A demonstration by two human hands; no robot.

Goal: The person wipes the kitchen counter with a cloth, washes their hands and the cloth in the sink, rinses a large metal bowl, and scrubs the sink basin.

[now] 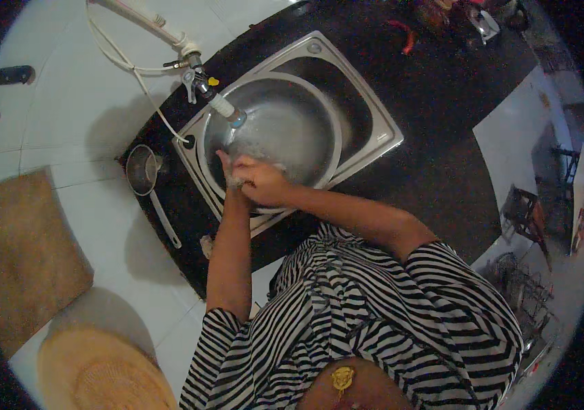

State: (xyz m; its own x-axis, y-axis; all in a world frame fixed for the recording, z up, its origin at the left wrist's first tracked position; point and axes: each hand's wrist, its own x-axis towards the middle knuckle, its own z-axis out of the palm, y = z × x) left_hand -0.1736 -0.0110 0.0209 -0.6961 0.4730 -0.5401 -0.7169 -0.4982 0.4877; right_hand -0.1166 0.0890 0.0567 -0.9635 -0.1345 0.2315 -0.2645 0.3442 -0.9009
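Water runs from the faucet's nozzle [237, 118] into a large round metal basin [337, 138], which sits in the stainless steel sink [385, 144]. Below the nozzle, over the near left part of the basin, my two hands touch each other. My left hand [228, 166] has its fingers partly raised and is wet. My right hand [261, 179] curls its fingers around the left hand and wrist, with pale foam or wet matter between them. Whether a small object lies between the hands cannot be told.
A long-handled strainer [164, 218] hangs or rests at the counter's left edge. The dark countertop [425, 169] extends right, with a red chili-like item [408, 38] and clutter at the back. A woven hat or basket [102, 369] is at the lower left; a white hose [151, 95] loops beside the faucet.
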